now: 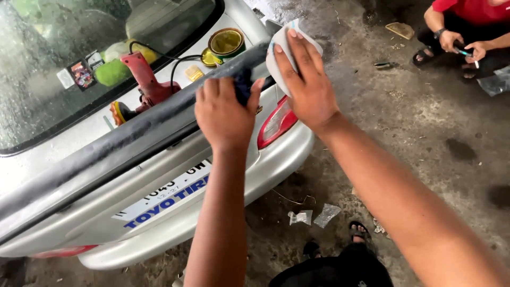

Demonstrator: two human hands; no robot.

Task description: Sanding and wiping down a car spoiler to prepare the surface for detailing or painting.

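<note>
My left hand [226, 111] is shut on a dark blue pad [243, 85], pressing it against the dark rear spoiler [133, 133] of a silver car [159, 180]. My right hand [304, 79] lies flat over a white container [277, 50] held at the spoiler's right end, above the red tail light [276, 125]. Fingers of the right hand are spread across the container's side.
On the boot lid sit a red power polisher [146, 85] with a black cord, a green-yellow pad [114, 72] and an open round tin [227, 42]. A person in a red shirt [467, 10] crouches at the top right. Plastic scraps [316, 215] lie on the concrete floor.
</note>
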